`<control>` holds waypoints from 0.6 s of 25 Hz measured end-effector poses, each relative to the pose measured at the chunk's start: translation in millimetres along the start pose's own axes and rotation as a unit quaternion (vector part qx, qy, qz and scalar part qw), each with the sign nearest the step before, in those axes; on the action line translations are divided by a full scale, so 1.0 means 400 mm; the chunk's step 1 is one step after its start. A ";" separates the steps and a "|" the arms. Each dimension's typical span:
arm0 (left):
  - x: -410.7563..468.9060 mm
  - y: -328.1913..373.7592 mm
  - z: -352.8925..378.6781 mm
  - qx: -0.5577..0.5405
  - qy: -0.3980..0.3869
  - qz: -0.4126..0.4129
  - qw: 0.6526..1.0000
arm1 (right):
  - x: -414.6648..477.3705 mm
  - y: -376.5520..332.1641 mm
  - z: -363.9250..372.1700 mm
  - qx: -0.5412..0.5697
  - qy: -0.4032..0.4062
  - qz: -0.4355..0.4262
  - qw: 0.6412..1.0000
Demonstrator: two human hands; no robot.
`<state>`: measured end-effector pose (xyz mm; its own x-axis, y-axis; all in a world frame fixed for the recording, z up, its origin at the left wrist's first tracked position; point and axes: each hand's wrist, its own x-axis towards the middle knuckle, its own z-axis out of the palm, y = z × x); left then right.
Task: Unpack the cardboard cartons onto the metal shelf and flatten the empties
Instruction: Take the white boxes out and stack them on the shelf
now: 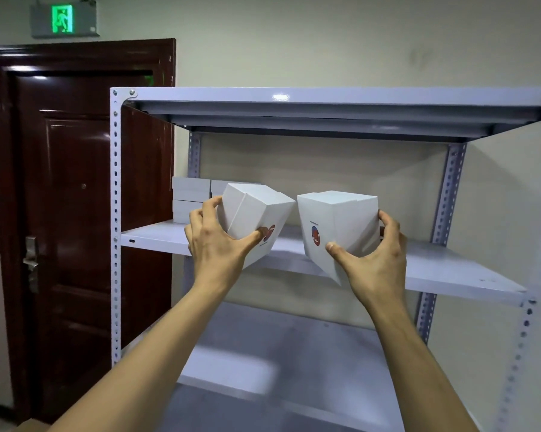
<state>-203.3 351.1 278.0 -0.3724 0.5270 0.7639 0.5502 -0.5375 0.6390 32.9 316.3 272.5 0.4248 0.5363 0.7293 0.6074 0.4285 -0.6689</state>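
Left hand (214, 241) grips 1 white box (256, 213), tilted, at the middle tier of the metal shelf (450, 269). Right hand (373, 257) clasps a 2nd white box (337, 226) beside it, apart. More white boxes (189, 198) stacked at rear left.

Looks like storeroom or back room I'm in: bare grey metal shelf (450, 269) with slotted uprights before me, plain white boxes (189, 198) stacked at back, dark red door (66, 213) left, green exit sign (62, 19) above it, bare walls.
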 end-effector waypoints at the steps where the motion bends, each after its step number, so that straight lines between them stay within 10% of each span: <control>1: 0.003 -0.004 0.015 0.000 -0.003 -0.004 1.000 | 0.006 0.008 0.002 -0.002 0.000 0.002 1.000; 15: 0.059 -0.050 0.200 -0.007 -0.046 -0.059 0.997 | 0.089 0.088 0.077 -0.028 0.008 0.041 0.999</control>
<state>-163.1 426.9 276.1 -0.3632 0.6446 0.6727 0.4960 -0.4774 0.7253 48.7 372.8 270.7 0.4852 0.5556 0.6751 0.6066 0.3421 -0.7176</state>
